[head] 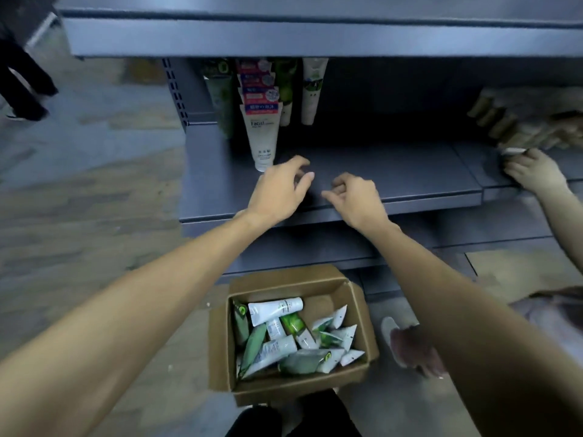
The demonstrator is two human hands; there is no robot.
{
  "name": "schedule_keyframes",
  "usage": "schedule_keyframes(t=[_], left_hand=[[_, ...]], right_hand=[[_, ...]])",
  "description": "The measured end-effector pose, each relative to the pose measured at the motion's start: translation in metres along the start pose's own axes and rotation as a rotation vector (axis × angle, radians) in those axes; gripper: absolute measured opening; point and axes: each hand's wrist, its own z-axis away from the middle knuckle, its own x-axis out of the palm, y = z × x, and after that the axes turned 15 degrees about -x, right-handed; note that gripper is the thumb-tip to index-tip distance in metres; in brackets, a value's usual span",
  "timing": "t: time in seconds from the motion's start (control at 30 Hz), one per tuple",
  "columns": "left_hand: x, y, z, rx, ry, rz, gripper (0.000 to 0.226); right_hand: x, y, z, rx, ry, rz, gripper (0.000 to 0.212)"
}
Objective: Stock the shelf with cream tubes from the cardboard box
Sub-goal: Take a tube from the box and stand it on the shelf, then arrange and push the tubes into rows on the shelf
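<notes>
Both grips empty, fingers loosely curled over the shelf [394,171] front; left hand [277,190] and right hand [356,200] level; cream tubes [284,339] lie jumbled in the cardboard box [220,342] directly below the shelf, between the forearms, equally near either hand.

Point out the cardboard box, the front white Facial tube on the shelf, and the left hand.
cardboard box [362,313]: head view, on its bare right inner wall.
white Facial tube [262,137]: head view, on the tube's body below the label text.
left hand [277,190]: head view, on the back of the hand.
</notes>
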Motion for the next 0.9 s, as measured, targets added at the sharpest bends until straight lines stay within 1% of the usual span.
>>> schedule_keyframes(t=[0.13,0.33,0.53,0.63,0.7,0.77,0.83,0.9], left_hand=[[0.0,-0.015,0.031,-0.018,-0.027,0.021,0.033],[0.016,-0.033,0.072,-0.05,-0.091,0.062,0.029],[0.029,-0.045,0.091,-0.102,-0.136,0.046,0.029],[0.036,-0.049,0.1,-0.107,-0.169,0.044,0.028],[0.043,-0.053,0.107,-0.081,-0.203,0.008,0.028],[0.05,-0.058,0.114,-0.021,-0.248,-0.084,0.028],[0.056,-0.063,0.12,0.026,-0.281,-0.158,0.028],[0.064,-0.067,0.124,0.025,-0.313,-0.179,0.028]], right_hand=[[0.023,-0.002,0.054,0.052,-0.031,-0.007,0.038],[0.058,0.014,0.126,0.201,-0.153,0.012,0.036],[0.084,0.019,0.169,0.302,-0.292,0.032,0.033],[0.094,0.02,0.181,0.328,-0.32,0.046,0.031],[0.099,0.022,0.186,0.346,-0.346,0.027,0.034],[0.1,0.024,0.19,0.351,-0.375,0.022,0.037],[0.099,0.025,0.194,0.347,-0.385,0.035,0.036],[0.098,0.029,0.2,0.357,-0.382,0.043,0.034]])
